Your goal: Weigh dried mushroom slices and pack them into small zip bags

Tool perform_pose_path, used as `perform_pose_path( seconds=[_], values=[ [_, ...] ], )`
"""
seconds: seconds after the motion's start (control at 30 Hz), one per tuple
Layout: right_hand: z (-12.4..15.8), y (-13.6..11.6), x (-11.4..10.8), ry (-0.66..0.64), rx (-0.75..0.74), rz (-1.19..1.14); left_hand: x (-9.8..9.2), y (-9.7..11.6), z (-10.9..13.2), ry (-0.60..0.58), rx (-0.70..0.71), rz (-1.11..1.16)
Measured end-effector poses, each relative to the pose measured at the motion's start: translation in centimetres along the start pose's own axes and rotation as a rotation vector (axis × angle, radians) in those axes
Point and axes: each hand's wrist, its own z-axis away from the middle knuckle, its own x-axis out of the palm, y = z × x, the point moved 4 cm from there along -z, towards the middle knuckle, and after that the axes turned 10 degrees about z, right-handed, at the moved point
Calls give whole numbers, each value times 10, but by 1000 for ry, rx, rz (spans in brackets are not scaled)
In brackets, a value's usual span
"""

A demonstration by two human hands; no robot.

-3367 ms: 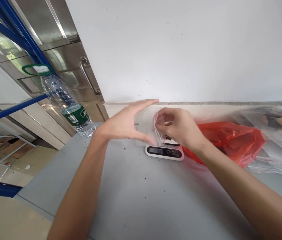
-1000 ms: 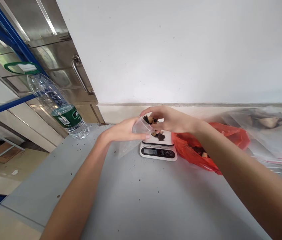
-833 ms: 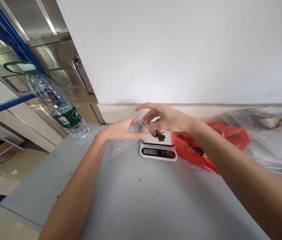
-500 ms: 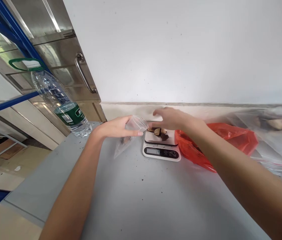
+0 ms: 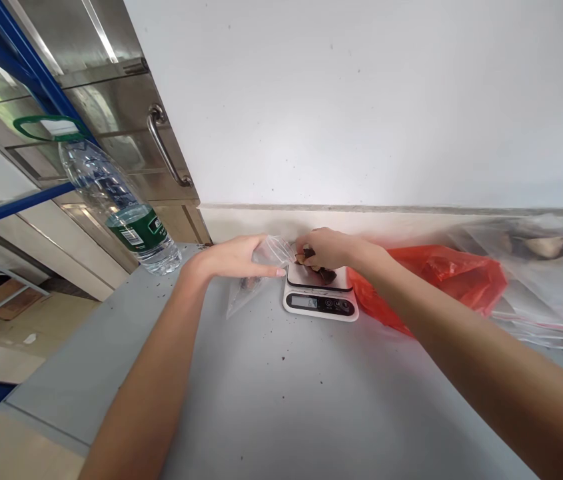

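Note:
My left hand point(image 5: 241, 257) grips the clear zip bag point(image 5: 277, 251) near its mouth, thumb and fingers on either side. Some dark bits point(image 5: 251, 283) show in the bag's lower part. Just right of it stands a white digital kitchen scale point(image 5: 322, 308) with its display lit. Brown and tan dried pieces, which look like mushrooms point(image 5: 328, 275), lie on the weighing plate. Above the plate my right hand point(image 5: 325, 248) is closed, its fingertips pinching some of these pieces. Part of the plate and its load is hidden under that hand.
A red plastic bag point(image 5: 441, 277) lies beside the scale, partly behind my right forearm. Clear bags point(image 5: 551, 287) with dried pieces are farther right. A large water bottle point(image 5: 116, 200) stands at the table's left corner. White wall point(image 5: 361, 120) borders the back; crumbs dot the grey tabletop point(image 5: 261, 400).
My right hand has come down onto the scale, and its open fingers have closed around dried pieces. My left hand and the zip bag have stayed nearly still.

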Motion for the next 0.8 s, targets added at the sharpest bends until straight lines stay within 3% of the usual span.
perform_pose_path(
  seconds=[0.27, 0.6, 0.8],
  values=[
    [-1, 15, 1, 12, 33, -150, 7, 1, -7, -16, 17, -22],
    [14, 22, -17, 137, -118, -258, 16, 2, -16, -35, 137, 70],
    [25, 4, -30, 268, -268, -151, 16, 6, -17, 14, 150, 78]
  ],
)
